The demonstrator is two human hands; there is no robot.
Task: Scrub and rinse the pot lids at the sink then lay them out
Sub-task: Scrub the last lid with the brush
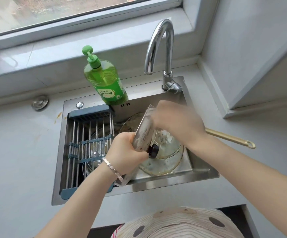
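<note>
Over the steel sink (201, 174) my left hand (125, 152) grips a glass pot lid (143, 133) on edge, its dark knob (153, 150) pointing right. My right hand (175, 121) is blurred against the lid's upper face; whatever it holds is hidden. Under them lies a second glass lid (165, 162), dirty, flat in the basin. Another lid or pan (130, 122) sits further back. No water runs from the tap (158, 47).
A metal drain rack (89, 134) with blue ends spans the sink's left half, with steel ware below it. A green dish-soap bottle (105, 79) stands on the sink's back rim. A brass handle (230, 138) sticks out right over the counter. A window sill runs behind.
</note>
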